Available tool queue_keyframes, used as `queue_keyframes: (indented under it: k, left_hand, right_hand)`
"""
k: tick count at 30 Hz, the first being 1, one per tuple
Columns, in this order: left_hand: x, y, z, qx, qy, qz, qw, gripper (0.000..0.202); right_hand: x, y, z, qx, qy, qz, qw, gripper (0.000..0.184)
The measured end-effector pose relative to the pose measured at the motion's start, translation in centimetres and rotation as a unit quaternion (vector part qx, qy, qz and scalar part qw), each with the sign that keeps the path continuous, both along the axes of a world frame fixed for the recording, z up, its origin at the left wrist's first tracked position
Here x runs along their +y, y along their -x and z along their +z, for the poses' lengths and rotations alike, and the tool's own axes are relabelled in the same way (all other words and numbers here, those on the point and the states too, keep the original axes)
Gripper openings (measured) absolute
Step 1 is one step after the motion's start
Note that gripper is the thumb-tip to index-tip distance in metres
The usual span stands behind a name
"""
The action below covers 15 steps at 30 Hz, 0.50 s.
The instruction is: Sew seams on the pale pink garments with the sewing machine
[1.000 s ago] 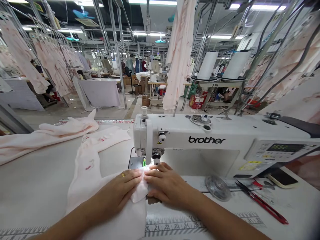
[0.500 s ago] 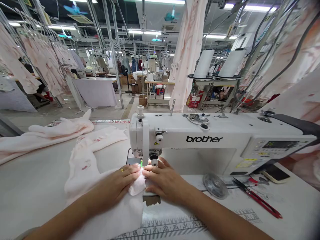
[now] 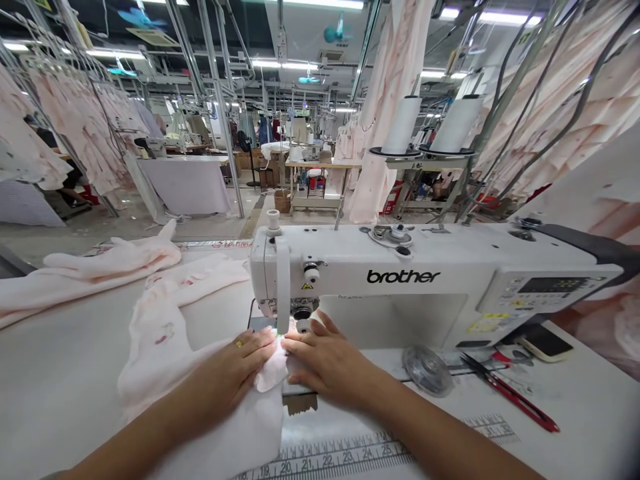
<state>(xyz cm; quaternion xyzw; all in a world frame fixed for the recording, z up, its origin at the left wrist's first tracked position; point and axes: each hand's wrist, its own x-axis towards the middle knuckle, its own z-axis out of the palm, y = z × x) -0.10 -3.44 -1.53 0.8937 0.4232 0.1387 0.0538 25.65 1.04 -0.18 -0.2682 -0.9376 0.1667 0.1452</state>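
My left hand point(image 3: 239, 369), with a ring on one finger, lies flat on pale pink fabric point(image 3: 250, 427), its fingertips close to the needle area. From the other side my right hand point(image 3: 330, 363) rests on the same cloth, fingers stretched out and spread, the index fingertip near the left fingertips. Between the hands a small folded piece of the fabric point(image 3: 271, 373) shows. Just above the fingertips is the head of a white sewing machine point(image 3: 345, 260); its needle and presser foot are mostly hidden. More of the cloth, with small reddish prints, spreads left.
Red-handled tweezers point(image 3: 520, 397), a clear round case point(image 3: 427, 371) and a phone point(image 3: 546, 343) lie right of my right hand. A ruler strip point(image 3: 350, 455) runs along the table front. Another pink cloth piece point(image 3: 110, 257) lies far left. Thread cones point(image 3: 403, 127) stand behind the machine.
The whole view has shifted slightly, so the machine appears a little further left. The hanging pink cloth behind has swung rightward. Both hands stay at the needle area with the fabric.
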Motion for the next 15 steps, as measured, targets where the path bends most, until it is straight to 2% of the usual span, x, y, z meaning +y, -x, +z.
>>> queue_keyframes:
  k: [6,15]
  left_hand:
    - [0.27,-0.17,-0.05,-0.009,-0.002,0.004,1.0,0.05]
    - [0.7,-0.41,0.23,0.003,-0.032,0.015,0.999,0.047]
  right_hand:
    - [0.04,-0.19,-0.17,-0.006,-0.02,-0.009,1.0,0.048]
    - [0.07,-0.53,-0.02,0.013,-0.057,0.038,0.998,0.034]
